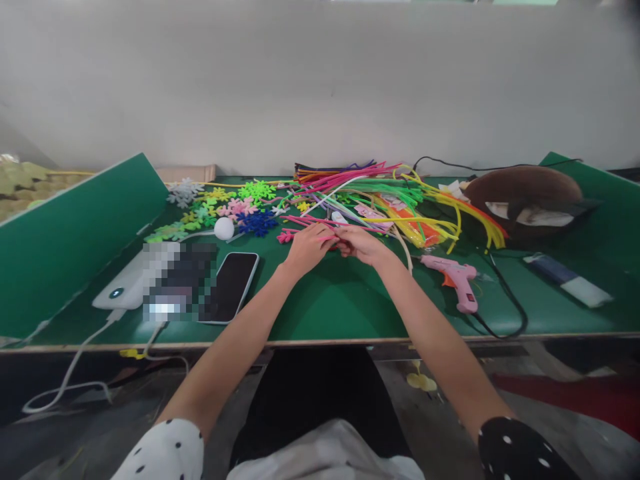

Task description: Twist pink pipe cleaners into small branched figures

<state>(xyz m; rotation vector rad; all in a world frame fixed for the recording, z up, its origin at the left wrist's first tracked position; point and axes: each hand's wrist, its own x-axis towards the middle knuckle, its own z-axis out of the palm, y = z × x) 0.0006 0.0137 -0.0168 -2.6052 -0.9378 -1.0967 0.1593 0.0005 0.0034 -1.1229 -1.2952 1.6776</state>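
Pipe cleaner [327,238], pink and fuzzy, sits pinched between both hands. Left hand [306,248] is curled, fingertips closed on it; right hand [364,245] grips the other end. A pile [400,200] of thin bright stems lies just beyond, a plastic glue gun [455,277] right of the right hand, and a glossy phone [231,285] left of the left.

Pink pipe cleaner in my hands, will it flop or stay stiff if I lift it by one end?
Probably light: the pink pipe cleaner is thin and pinched between the left hand and right hand. It will likely bend rather than hang limp, since stems in the pile hold long arcs above the table.
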